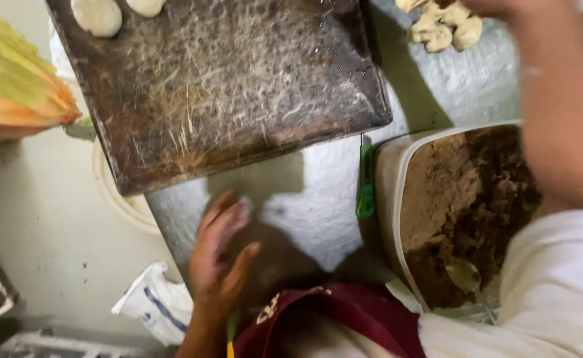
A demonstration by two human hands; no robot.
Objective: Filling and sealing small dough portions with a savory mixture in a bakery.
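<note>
Left hand: the left hand lies flat, palm down, on the grey floured worktop near the body, fingers loosely together, thumb splayed right.
Right hand: the right hand reaches far right over the heap of pale dough lumps; its fingers are cut off by the frame, so I cannot tell their state.
Tray: the dark, scratched metal baking tray sits beyond the left hand, two round dough balls at its far left corner.
Tub: the white plastic tub of brown filling stands right, a metal spoon in it.
Knife: a green-handled cutter, probably a utility knife, lies between tray and tub.
</note>
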